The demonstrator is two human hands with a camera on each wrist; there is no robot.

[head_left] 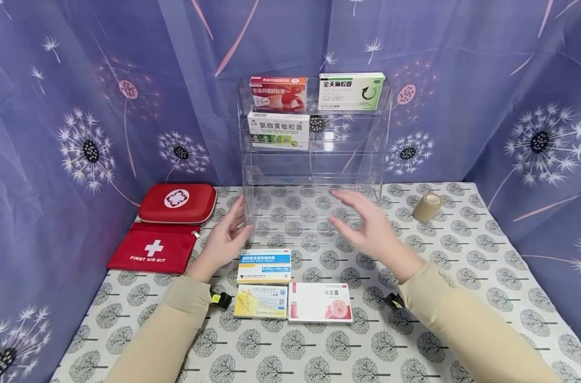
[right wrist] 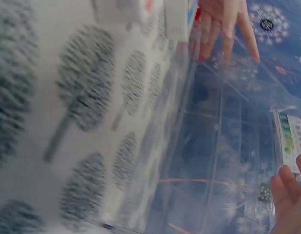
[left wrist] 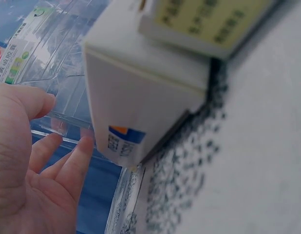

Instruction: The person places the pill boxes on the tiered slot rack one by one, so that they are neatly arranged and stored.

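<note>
Left wrist: loose grip point(left wrist: 41, 192) against clear rack point(left wrist: 67, 90)

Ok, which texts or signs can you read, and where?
"FIRST AID KIT", cross: red pouch
White emblem: red case
"布洛芬缓释胶囊": red capsule box
"全天麻胶囊": green capsule box
"氨咖黄敏胶囊": white capsule box
"胶囊", "0.314g": blue capsule box
"胶囊": red-white capsule box
Yellow box, other print: too blurred

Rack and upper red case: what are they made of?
Rack: clear, glossy, probably acrylic; the curtain shows through and highlights glint. Upper red case: perhaps moulded foam under fabric, low sheen, judging by its rounded form; covering unclear.
</note>
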